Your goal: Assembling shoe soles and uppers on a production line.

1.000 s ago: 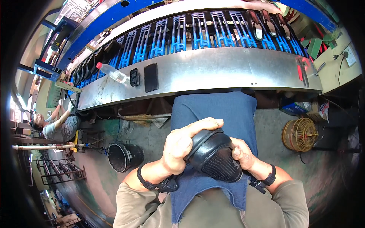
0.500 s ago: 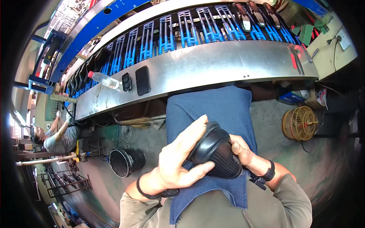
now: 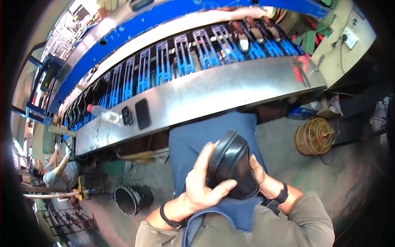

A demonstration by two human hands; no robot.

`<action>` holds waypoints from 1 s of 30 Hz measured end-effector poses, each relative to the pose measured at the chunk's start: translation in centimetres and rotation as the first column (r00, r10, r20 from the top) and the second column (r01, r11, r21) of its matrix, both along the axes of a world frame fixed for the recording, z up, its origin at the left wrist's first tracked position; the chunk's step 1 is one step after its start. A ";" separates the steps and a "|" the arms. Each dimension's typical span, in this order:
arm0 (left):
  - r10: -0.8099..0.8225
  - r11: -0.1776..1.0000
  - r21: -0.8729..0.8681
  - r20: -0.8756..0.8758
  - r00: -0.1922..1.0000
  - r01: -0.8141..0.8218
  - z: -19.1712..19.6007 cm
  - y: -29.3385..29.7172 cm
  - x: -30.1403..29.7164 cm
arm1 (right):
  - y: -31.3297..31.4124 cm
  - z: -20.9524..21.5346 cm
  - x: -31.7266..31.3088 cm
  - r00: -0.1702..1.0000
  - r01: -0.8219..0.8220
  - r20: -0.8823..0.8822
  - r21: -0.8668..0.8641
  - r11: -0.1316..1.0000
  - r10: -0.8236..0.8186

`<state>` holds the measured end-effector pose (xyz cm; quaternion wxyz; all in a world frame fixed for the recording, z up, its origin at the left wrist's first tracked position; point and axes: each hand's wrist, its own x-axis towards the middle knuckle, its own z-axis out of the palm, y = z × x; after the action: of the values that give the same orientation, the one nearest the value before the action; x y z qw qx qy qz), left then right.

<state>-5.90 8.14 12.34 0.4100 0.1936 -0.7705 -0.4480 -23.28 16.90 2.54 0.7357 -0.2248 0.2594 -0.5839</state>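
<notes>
A black shoe [image 3: 234,166] with a perforated, mesh-like part is held over my lap, tilted with its far end up. My left hand [image 3: 203,181] grips it from the left, the thumb lying across its near part and the fingers along its far left side. On the right edge of the shoe, my right hand [image 3: 262,177] is closed, its thumb pressed against the side; its other fingers are hidden behind. Beneath both hands a blue cloth apron [image 3: 197,138] covers my lap.
Ahead runs a metal ledge [image 3: 214,86] bearing a phone [image 3: 143,114], a plastic bottle [image 3: 105,114] and a red-handled tool [image 3: 298,74]. Behind it stand blue racks [image 3: 183,59], a few holding shoes. A black bucket [image 3: 126,200], a wire fan [image 3: 315,136] and a co-worker [image 3: 59,173] are around.
The shoe has been turned in my hands so its far end now points more upward. My view has tilted, and the ledge slants more. Both hands keep their hold.
</notes>
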 end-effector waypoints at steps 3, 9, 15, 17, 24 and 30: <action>0.021 0.998 -0.053 0.011 1.000 -0.021 1.9 -0.4 -1.0 | -1.1 2.3 0.2 0.972 0.012 0.233 0.006 1.000 -0.013; -0.019 0.973 -0.209 0.348 0.937 0.098 3.6 -3.4 -0.4 | -0.9 2.9 1.2 0.937 0.101 0.318 0.142 0.985 -0.143; -0.081 0.976 -0.161 0.346 0.935 0.144 3.9 -5.1 -0.4 | -1.1 2.3 0.7 0.900 0.024 0.419 0.221 0.975 -0.117; -0.154 0.980 -0.070 0.316 0.936 0.185 4.1 -5.7 -0.2 | -0.7 2.3 0.6 0.819 -0.036 0.571 0.155 0.987 -0.060; -0.047 0.973 -0.197 0.351 0.935 0.122 4.5 -3.1 -1.0 | -1.2 2.0 0.5 0.839 0.006 0.541 0.085 0.996 -0.051; 0.068 0.988 -0.150 0.264 0.962 -0.028 4.2 -1.2 -1.5 | -2.7 2.5 0.6 0.964 0.140 0.229 0.004 0.990 -0.137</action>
<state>-7.44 6.95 16.56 0.3255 0.2409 -0.8445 -0.3505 -22.71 14.17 5.02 0.7167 -0.1417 0.1844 -0.6575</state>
